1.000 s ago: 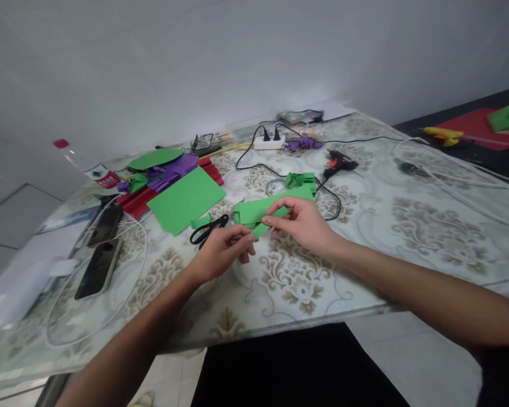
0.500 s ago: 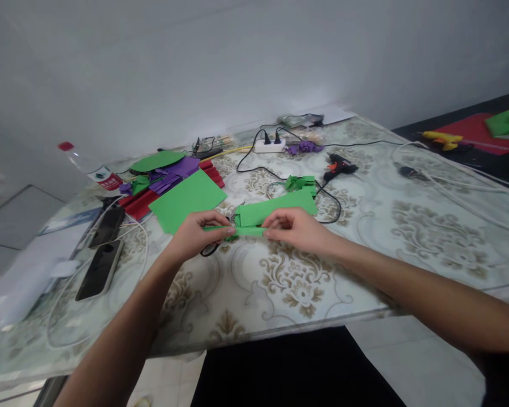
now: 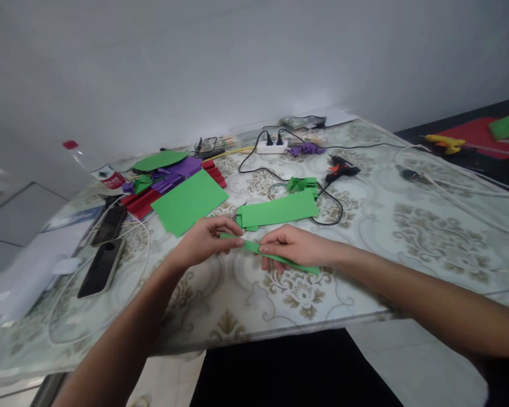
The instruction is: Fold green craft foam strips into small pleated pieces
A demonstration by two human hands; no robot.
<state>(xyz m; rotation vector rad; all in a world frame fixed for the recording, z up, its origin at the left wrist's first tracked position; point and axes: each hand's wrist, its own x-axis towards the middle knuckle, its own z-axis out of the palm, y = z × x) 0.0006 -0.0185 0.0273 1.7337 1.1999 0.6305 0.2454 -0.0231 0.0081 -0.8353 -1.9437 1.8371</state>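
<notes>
A narrow green paper strip (image 3: 251,246) runs slantwise between my two hands, low over the table. My left hand (image 3: 210,240) pinches its left end between thumb and fingers. My right hand (image 3: 294,245) grips it near the middle, and its far end sticks out below that hand to the right. Just beyond my hands lies a wider green paper piece (image 3: 280,209), with small green pieces at its left end. Past its right end sits a small heap of folded green paper bits (image 3: 302,185). A large green sheet (image 3: 190,200) lies beyond my left hand.
A black glue gun (image 3: 340,168) and its looping cord lie at the right, near a white power strip (image 3: 272,147). Purple and red paper (image 3: 138,203), a bottle (image 3: 106,172), and two phones (image 3: 102,268) are at the left. A yellow glue gun (image 3: 445,143) lies far right.
Both hands have come slightly toward me with the strip. It now slants down to the right, and more of its right end shows below my right hand.
</notes>
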